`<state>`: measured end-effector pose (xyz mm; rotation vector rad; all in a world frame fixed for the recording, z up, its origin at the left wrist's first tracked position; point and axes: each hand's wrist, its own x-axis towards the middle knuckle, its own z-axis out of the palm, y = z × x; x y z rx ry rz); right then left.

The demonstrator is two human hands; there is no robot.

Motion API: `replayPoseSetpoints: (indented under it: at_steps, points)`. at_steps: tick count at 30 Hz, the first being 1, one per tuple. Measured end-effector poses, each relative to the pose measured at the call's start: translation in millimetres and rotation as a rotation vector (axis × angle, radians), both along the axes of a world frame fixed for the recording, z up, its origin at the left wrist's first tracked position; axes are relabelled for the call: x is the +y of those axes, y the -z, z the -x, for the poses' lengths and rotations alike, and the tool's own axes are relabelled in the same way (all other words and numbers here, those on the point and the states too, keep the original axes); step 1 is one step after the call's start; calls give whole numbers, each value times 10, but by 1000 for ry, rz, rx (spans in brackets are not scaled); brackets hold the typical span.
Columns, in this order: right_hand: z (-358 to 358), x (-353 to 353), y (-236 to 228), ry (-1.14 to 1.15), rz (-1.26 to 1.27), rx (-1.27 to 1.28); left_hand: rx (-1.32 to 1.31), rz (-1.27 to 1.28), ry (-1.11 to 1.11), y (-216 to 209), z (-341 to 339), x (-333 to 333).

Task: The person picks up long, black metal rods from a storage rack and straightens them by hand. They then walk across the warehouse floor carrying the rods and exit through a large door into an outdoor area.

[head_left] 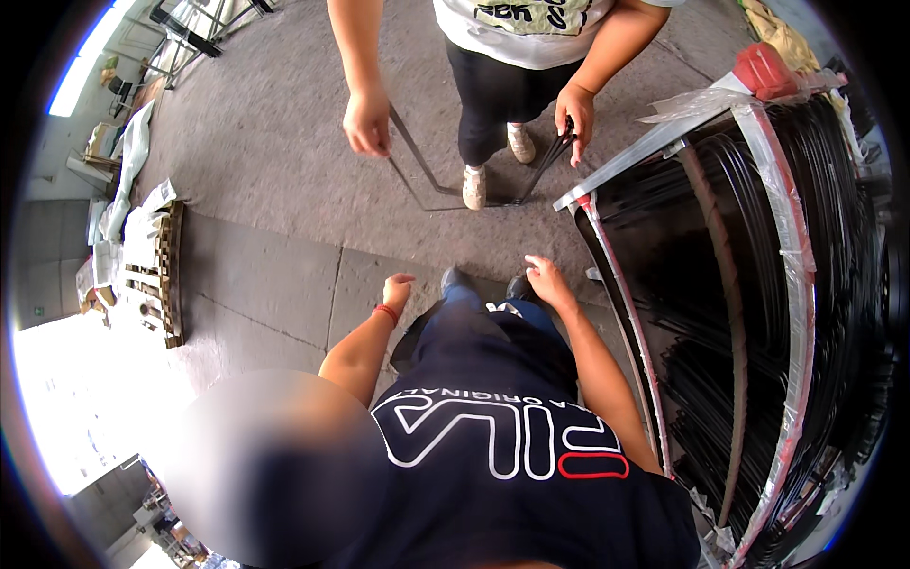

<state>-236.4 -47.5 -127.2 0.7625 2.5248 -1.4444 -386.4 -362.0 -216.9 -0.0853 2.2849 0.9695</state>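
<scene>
My left hand, with a red band at its wrist, is held out in front of my left leg. Its fingers are loosely bent and apart, and I see nothing in it. In front of my right leg is my right hand, one finger stretched out to the left, also with nothing in it. Facing me, a co-worker in a white shirt holds thin black bent metal rods, both hands on them. Their lower bend hangs near the co-worker's shoes. My hands are apart from these rods, and the rack stands nearest my right hand.
A metal rack with plastic-wrapped posts fills the right side, packed with many black bent rods. A red wrapped bundle caps its far corner. Wooden pallets stand at the left. A dark frame is at the far left.
</scene>
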Motion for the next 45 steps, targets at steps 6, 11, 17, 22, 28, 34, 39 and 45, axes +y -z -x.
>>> replayPoseSetpoints:
  at_steps: [6, 11, 17, 22, 28, 34, 39, 45]
  points:
    - [345, 462, -108, 160, -106, -56, 340, -78, -175, 144, 572, 191]
    - [732, 792, -176, 229, -137, 45, 720, 56, -293, -574, 1096, 519]
    - [1027, 617, -486, -32, 284, -25, 1226, 313, -465, -1410, 1688, 251]
    - [1388, -139, -664, -328, 325, 100, 1284, 227, -502, -2004, 2606, -493]
    - [1917, -1196, -949, -657, 345, 103, 1143, -173, -176, -2029, 3819, -1712]
    - [1889, -1600, -535, -390, 308, 6, 881, -437, 250, -2187, 3541, -1133]
    - [1884, -1664, -962, -366, 240, 142, 570, -704, 482, -2266, 2876, -772]
    - [1582, -1877, -1186, -425, 93, 295, 399, -632, 260, -2852, 1766, -154]
